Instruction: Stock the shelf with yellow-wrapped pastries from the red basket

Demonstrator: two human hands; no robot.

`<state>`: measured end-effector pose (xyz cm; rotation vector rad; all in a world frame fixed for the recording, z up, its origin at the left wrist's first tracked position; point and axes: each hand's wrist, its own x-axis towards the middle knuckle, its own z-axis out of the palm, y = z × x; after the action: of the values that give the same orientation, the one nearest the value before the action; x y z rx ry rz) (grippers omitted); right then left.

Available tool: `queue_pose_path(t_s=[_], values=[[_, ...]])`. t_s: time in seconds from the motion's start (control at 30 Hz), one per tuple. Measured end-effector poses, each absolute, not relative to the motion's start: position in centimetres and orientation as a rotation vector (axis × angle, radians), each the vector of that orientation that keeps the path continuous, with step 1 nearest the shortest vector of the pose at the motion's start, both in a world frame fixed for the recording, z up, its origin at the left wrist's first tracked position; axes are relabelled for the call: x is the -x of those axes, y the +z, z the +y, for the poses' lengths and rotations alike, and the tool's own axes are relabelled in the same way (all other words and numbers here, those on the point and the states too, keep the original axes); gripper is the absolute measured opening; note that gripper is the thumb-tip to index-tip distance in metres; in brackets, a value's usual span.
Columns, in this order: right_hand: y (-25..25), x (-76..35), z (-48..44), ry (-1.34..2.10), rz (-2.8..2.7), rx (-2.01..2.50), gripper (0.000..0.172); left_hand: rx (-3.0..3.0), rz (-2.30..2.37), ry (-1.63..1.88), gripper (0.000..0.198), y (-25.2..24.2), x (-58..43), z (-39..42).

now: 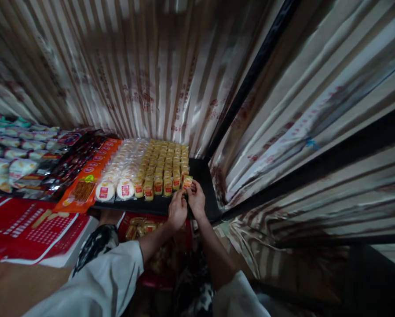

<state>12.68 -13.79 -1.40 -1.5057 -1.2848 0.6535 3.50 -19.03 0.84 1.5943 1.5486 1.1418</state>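
Nearest the right end of the shelf (202, 169), I see wrapped cakes (166, 163) in rows running from front edge to back. Just left of them come the wrapped discs (125, 189), next the flat pouches (80, 189), then bags (22, 167) toward the left. The left hand (177, 211) and right hand (196, 198) are at the front edge, near the right corner, a held cake (188, 181) at the fingertips before the rightmost row. A carton (39, 229) sits below the front edge, leftward. Sheeting (144, 88) hangs behind.
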Motion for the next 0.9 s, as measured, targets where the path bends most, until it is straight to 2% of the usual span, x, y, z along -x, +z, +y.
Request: queue_pose_path(t_s=[0.43, 0.67, 0.9], values=[[-2.4, -12.1, -13.0, 0.493, -1.360, 1.568, 0.034, -1.767, 1.489, 1.163, 0.048, -1.3, -3.2, -16.8], [-3.0, -11.5, -13.7, 0.510, -1.357, 1.549, 0.019, -1.944, 1.409, 1.156, 0.047, -2.7, -2.6, -16.3], [-3.2, -11.4, -13.3, 0.421, -1.413, 1.548, 0.021, -1.924, 1.422, 1.078, 0.048, -2.2, -2.6, -16.3]])
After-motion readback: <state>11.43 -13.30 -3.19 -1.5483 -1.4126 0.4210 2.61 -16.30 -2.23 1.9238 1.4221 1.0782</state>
